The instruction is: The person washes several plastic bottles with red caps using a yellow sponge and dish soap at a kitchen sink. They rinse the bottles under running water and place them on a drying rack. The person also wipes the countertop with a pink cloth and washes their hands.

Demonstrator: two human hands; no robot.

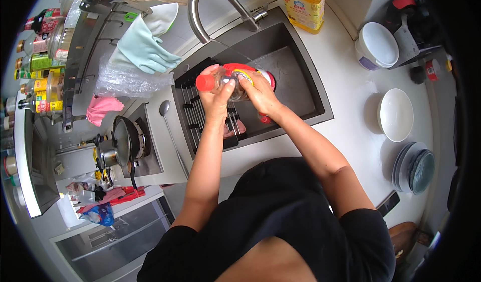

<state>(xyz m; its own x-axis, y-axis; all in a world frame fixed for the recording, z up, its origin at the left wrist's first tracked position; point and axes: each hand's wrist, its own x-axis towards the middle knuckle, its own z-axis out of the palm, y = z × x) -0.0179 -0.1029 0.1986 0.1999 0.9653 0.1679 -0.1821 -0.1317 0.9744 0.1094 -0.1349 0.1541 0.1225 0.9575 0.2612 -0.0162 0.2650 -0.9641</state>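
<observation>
Bottle [236, 81] held by both hands above the sink [308, 89]; clear body, red cap [204, 83]. Long axis runs roughly 9 to 3 o'clock, cap at the 9 end. Left hand [216, 99] closed around the neck end, cap just off its thumb side at about 10–11 o'clock, so it is the nearer hand to the cap. Right hand [261, 95] gripping the body toward the 3 o'clock end, forearm entering from 4–5. Red patch just beyond the bottle: label or separate object, cannot tell. Bottle contents: hidden by fingers, not determined.

Tap [196, 19] at 11–12 o'clock from the bottle; a thin stream leaves its spout.

Containers, directions from bottle:
- Sink: wire rack [190, 109] on its left side, pink item [235, 128] at 6, small red item [264, 117] at 5, partly under the right wrist. Neither identified.
- Soap bottle [304, 9], 1–2 o'clock: yellow liquid.
- White tub [377, 46], 2–3 o'clock, pale inside.
- White bowl [397, 114], 3–4 o'clock, mouth upward.
- Bowl stack [422, 171], 4 o'clock: nested, grey-green one on top.
- Pan [131, 146], 8 o'clock: contents not readable.
</observation>
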